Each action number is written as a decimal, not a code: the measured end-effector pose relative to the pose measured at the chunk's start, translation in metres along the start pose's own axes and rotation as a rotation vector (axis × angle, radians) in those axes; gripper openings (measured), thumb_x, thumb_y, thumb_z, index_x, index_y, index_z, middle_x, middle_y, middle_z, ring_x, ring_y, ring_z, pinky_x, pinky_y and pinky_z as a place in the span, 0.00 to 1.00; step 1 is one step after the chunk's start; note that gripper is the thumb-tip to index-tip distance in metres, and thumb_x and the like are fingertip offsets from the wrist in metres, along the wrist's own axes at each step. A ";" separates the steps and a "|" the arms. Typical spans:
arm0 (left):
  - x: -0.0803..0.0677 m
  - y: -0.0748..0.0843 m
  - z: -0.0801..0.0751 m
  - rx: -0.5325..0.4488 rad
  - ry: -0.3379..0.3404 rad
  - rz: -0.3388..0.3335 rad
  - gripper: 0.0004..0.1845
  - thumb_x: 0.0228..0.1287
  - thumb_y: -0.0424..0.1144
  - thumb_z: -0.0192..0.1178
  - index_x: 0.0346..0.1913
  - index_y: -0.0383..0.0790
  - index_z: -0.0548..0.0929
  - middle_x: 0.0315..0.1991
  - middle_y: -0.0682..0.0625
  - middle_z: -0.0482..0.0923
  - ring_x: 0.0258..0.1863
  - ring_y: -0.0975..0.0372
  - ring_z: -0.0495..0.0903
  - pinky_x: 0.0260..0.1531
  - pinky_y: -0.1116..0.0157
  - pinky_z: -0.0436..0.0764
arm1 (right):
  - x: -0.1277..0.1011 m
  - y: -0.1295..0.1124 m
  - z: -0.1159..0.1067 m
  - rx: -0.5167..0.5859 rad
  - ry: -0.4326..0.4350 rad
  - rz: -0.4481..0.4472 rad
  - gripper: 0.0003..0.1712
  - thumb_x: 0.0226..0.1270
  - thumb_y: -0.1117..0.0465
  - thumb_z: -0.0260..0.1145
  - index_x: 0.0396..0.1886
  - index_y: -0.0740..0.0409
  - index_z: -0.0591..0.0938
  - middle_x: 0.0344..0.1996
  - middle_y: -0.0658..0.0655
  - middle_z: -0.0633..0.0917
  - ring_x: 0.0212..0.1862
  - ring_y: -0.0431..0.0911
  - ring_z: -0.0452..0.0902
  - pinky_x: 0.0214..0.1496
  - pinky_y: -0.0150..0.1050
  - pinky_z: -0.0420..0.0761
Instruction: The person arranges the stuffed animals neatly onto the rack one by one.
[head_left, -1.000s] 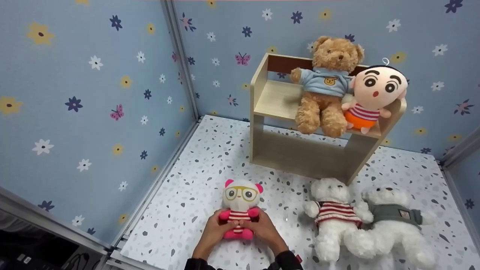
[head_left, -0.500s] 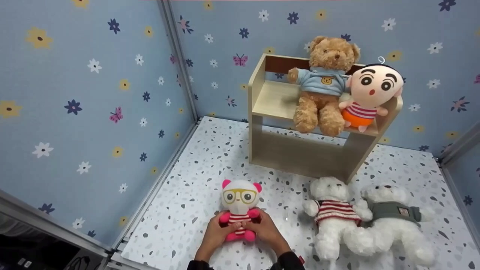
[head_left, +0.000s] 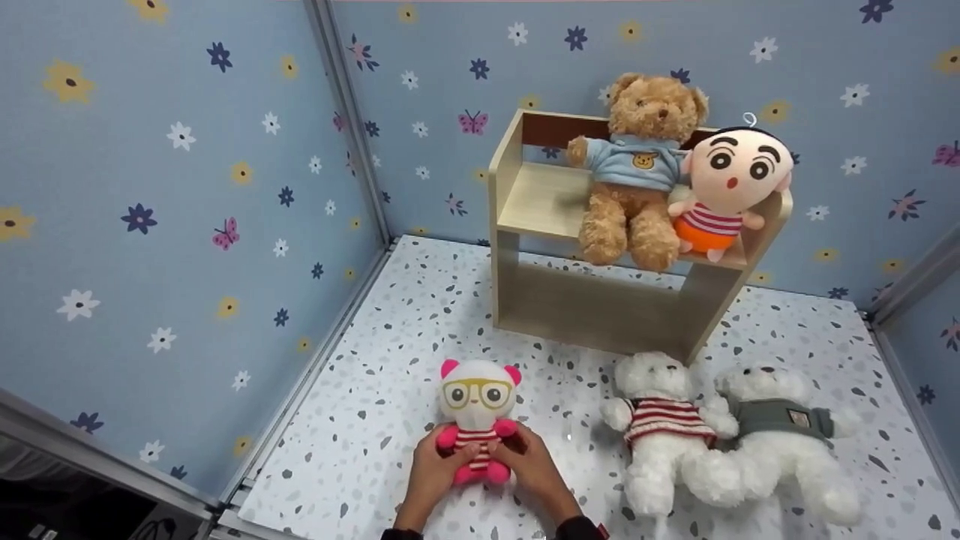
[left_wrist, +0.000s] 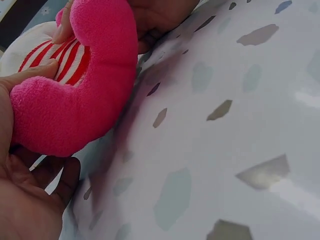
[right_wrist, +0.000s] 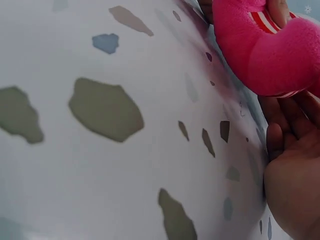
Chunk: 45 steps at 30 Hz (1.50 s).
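Low in the middle of the head view is a plush panda [head_left: 478, 397] with pink ears, pink limbs, yellow glasses and a red-striped belly. My left hand [head_left: 433, 466] grips its left side as I look at it, thumb across the striped belly. From the other side my right hand [head_left: 531, 463] grips it the same way. In the left wrist view the pink legs [left_wrist: 107, 95] hang close over the speckled surface, fingers curled behind the toy. Fingers of the right hand [right_wrist: 295, 165] go under the plush in the right wrist view.
A wooden shelf [head_left: 501, 187] stands at the back, with a brown teddy bear [head_left: 634, 161] and a boy doll [head_left: 731, 176] on its upper board. Two white bears, one in a striped sweater [head_left: 667, 420], one in green [head_left: 780, 420], lie at the right. A patterned wall [head_left: 187, 262] borders the left.
The head view has shifted slightly, so the shelf and toys appear a little further left. Both hands keep holding the plush panda in nearly the same place.
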<state>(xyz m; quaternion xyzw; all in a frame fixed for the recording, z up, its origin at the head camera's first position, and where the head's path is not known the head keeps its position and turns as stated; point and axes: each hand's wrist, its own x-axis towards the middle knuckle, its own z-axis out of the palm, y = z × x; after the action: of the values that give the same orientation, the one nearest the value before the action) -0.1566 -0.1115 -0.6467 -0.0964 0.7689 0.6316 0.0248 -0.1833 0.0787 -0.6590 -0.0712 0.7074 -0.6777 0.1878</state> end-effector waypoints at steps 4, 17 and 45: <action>0.002 0.000 0.004 -0.013 0.008 0.016 0.30 0.49 0.56 0.71 0.55 0.49 0.79 0.50 0.53 0.83 0.52 0.64 0.80 0.53 0.65 0.76 | -0.002 0.000 -0.002 0.037 -0.015 -0.016 0.28 0.64 0.47 0.65 0.63 0.45 0.73 0.58 0.52 0.79 0.61 0.46 0.73 0.63 0.39 0.71; 0.000 0.030 0.021 0.024 -0.007 0.113 0.28 0.48 0.55 0.72 0.54 0.53 0.80 0.48 0.55 0.84 0.47 0.65 0.80 0.47 0.66 0.78 | -0.015 -0.020 -0.011 0.017 0.106 -0.001 0.31 0.63 0.47 0.67 0.62 0.56 0.74 0.53 0.58 0.82 0.53 0.45 0.79 0.53 0.37 0.78; 0.001 0.160 0.024 -0.195 -0.070 0.377 0.24 0.55 0.40 0.71 0.56 0.44 0.78 0.46 0.48 0.82 0.43 0.62 0.81 0.37 0.63 0.84 | -0.046 -0.110 -0.024 0.165 0.112 -0.301 0.44 0.65 0.64 0.65 0.75 0.45 0.53 0.70 0.57 0.63 0.65 0.48 0.69 0.55 0.38 0.79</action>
<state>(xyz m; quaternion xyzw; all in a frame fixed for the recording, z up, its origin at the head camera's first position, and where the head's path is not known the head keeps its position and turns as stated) -0.1886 -0.0593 -0.4971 0.0693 0.7073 0.6994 -0.0766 -0.1669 0.1090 -0.5425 -0.1229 0.6402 -0.7567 0.0499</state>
